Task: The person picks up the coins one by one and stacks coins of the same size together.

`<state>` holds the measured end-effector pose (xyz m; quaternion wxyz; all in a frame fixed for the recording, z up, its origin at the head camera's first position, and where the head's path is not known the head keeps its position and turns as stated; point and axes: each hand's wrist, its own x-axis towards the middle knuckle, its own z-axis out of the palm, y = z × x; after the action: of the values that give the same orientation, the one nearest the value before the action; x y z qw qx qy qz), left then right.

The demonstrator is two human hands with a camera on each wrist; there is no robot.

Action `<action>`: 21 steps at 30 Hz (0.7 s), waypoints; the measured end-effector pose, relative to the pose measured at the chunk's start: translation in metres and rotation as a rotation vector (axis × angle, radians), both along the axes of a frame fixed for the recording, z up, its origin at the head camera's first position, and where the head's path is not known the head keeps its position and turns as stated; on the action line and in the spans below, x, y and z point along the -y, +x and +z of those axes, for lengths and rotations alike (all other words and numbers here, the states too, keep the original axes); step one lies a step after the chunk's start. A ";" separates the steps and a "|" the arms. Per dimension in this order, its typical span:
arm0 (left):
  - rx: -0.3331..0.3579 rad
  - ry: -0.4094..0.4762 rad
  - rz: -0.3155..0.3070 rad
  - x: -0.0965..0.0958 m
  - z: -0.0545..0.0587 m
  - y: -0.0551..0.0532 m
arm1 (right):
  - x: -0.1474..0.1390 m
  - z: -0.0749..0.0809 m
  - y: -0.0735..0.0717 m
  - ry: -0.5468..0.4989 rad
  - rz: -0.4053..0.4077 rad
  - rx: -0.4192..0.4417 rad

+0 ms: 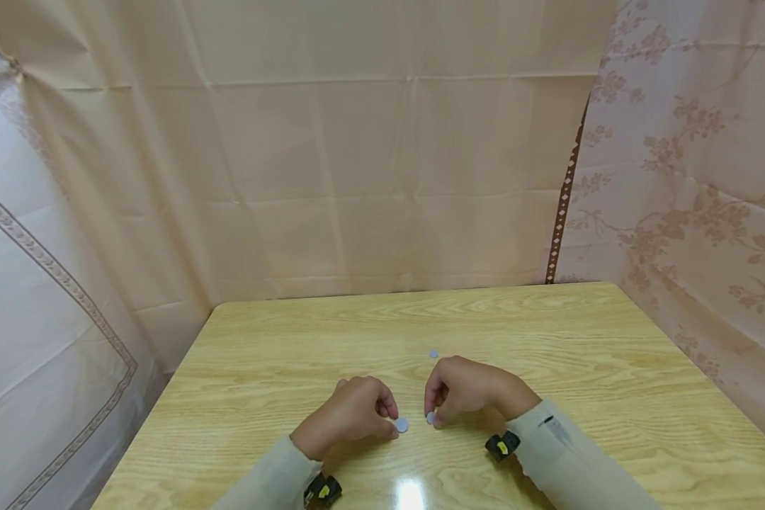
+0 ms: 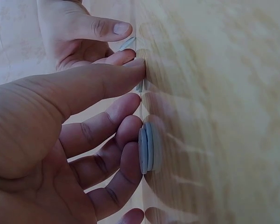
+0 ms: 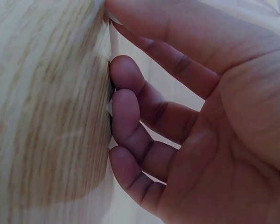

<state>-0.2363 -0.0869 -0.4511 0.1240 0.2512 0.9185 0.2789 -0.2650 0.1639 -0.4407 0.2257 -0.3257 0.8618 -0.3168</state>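
Note:
Near the table's front, my left hand (image 1: 360, 409) lies low, its thumb and index fingertips pinching the edge of a pale round disc (image 1: 401, 424). By the curled fingers of that hand in the left wrist view, a short stack of grey-blue discs (image 2: 149, 148) sits on the tabletop; the hand covers it in the head view. My right hand (image 1: 464, 389) pinches another small pale disc (image 1: 430, 418) between thumb and index finger, close over the wood. In the left wrist view that disc (image 2: 127, 43) is tilted. The right hand's other fingers are bent, tips at the table surface.
One more pale disc (image 1: 433, 353) lies flat beyond the right hand. The wood-grain table (image 1: 280, 347) reaches back to a beige cloth (image 1: 357, 177), with a floral cloth (image 1: 695, 177) at the right and a white one (image 1: 38, 319) at the left.

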 end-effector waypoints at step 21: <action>-0.010 -0.006 -0.005 0.001 0.001 0.000 | -0.002 -0.003 0.001 -0.014 -0.014 -0.038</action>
<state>-0.2358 -0.0876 -0.4505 0.1211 0.2547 0.9193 0.2745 -0.2641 0.1660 -0.4436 0.2049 -0.3271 0.8660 -0.3181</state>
